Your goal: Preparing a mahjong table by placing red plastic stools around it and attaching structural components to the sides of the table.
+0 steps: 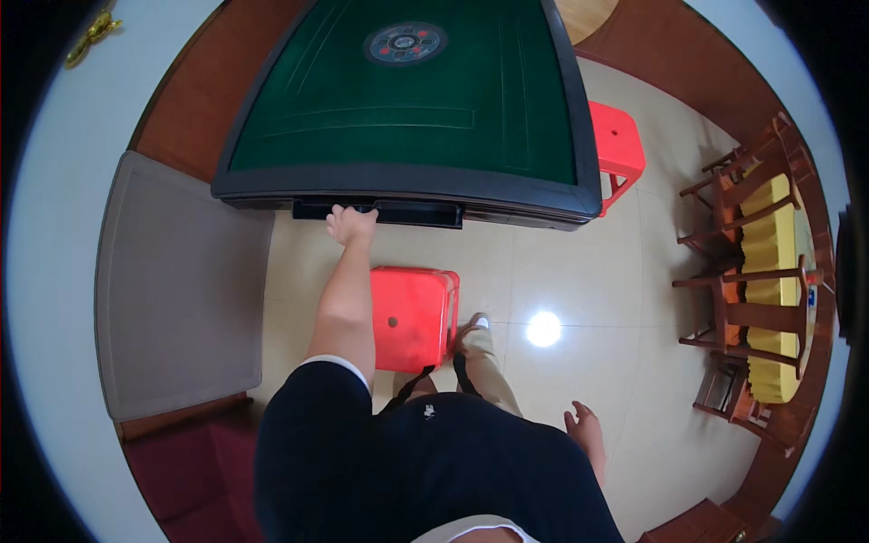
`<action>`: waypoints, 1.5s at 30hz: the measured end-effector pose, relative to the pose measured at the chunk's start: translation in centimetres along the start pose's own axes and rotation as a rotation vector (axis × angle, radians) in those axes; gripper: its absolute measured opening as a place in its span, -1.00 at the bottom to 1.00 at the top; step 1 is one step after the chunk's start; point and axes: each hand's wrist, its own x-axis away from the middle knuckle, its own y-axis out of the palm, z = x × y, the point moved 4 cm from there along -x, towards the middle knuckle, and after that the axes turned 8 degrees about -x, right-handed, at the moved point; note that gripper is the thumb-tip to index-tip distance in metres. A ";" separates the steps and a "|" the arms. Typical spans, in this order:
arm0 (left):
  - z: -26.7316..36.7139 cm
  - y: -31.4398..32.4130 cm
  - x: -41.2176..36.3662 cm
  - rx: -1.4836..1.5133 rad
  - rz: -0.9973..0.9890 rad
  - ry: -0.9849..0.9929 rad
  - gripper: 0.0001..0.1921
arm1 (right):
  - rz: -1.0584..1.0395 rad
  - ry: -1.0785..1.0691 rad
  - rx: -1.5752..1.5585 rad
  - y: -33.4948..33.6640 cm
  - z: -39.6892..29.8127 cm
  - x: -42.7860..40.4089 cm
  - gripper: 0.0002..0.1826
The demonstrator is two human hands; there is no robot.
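Note:
A mahjong table with a green felt top (407,146) and a dark raised frame stands before me. From its near side a black drawer (421,214) sticks out. My left hand (352,224) is at the left half of this drawer, its fingers over the front edge; whether they grip it is hard to tell. On the felt lies a round control panel (405,43) with red marks. My right hand (584,427) hangs low beside my body, fingers apart, holding nothing. Between my left arm and my feet is a red plastic stool (411,319).
A second red plastic stool (618,139) stands at the table's right side. Leaning on the left is a large grey board (183,292). Wooden chairs (764,315) surround a table with a yellow cloth (767,292) at the right. A dark red sofa (190,475) is at the lower left.

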 end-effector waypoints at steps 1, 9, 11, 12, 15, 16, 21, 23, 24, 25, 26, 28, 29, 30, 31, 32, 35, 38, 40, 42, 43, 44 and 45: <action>-0.9 -0.5 0.4 0.013 0.001 0.008 -0.54 | 0.016 0.001 0.001 0.7 -0.6 0.5 -0.61; -8.8 -9.3 9.7 0.380 0.324 0.395 -0.62 | 0.016 -0.175 -0.225 5.0 -8.6 4.3 -0.51; -11.1 -12.2 12.2 0.498 0.397 0.523 -0.66 | 0.025 -0.399 -0.261 5.8 -12.3 5.0 -0.32; -12.0 -14.1 13.6 0.519 0.441 0.573 -0.67 | 0.010 -0.482 -0.325 5.9 -14.6 5.3 -0.19; -14.5 -17.7 16.1 0.616 0.679 0.691 -0.69 | -0.041 -0.708 -0.482 5.5 -21.4 7.1 0.05; -15.2 -19.1 16.9 0.634 0.748 0.737 -0.69 | -0.076 -0.843 -0.581 5.1 -23.5 7.7 0.15; -18.5 -22.6 19.5 0.613 0.930 0.694 -0.64 | -0.081 -1.142 -0.526 3.9 -28.6 10.3 0.23; -19.2 -23.8 20.6 0.589 1.036 0.667 -0.65 | -0.027 -1.176 -0.489 3.8 -29.2 10.6 0.23; -19.4 -24.2 21.1 0.595 1.072 0.666 -0.66 | -0.009 -1.193 -0.511 4.0 -29.0 10.0 0.22; -19.4 -24.5 21.3 0.590 1.080 0.662 -0.66 | -0.014 -1.201 -0.513 3.8 -29.0 9.9 0.22; -19.5 -24.8 21.6 0.577 1.081 0.658 -0.67 | -0.008 -1.215 -0.477 3.7 -29.1 9.9 0.21; -19.2 -25.0 22.1 0.562 1.084 0.659 -0.68 | 0.000 -1.230 -0.446 3.6 -28.9 9.9 0.21; -18.9 -25.2 22.3 0.571 1.098 0.670 -0.69 | 0.017 -1.227 -0.447 3.5 -28.7 9.7 0.20; -18.6 -25.3 22.6 0.581 1.112 0.683 -0.69 | 0.035 -1.223 -0.449 3.3 -28.4 9.6 0.20; -18.3 -25.3 22.9 0.577 1.117 0.682 -0.69 | 0.034 -1.229 -0.452 3.0 -28.1 9.6 0.20; -18.0 -25.2 23.4 0.543 1.138 0.711 -0.70 | 0.059 -1.215 -0.423 2.8 -27.6 9.7 0.20; -16.8 -25.4 24.5 0.501 1.165 0.763 -0.72 | 0.111 -1.210 -0.386 2.3 -26.6 9.8 0.19; -15.9 -25.7 25.4 0.531 1.170 0.816 -0.72 | 0.141 -1.158 -0.368 1.8 -26.0 10.2 0.16; -15.6 -25.9 25.9 0.526 1.156 0.826 -0.72 | 0.160 -1.160 -0.350 1.8 -25.4 10.3 0.16; -15.1 -25.9 26.4 0.523 1.142 0.841 -0.72 | 0.191 -1.137 -0.356 1.6 -24.7 10.2 0.14; -14.9 -25.9 26.7 0.519 1.129 0.852 -0.71 | 0.192 -1.140 -0.359 1.6 -24.4 10.3 0.14; -14.8 -25.8 26.9 0.517 1.116 0.864 -0.71 | 0.222 -1.145 -0.344 1.4 -24.1 10.4 0.12; -14.7 -25.6 27.0 0.518 1.118 0.867 -0.71 | 0.252 -1.149 -0.328 1.3 -23.8 10.5 0.11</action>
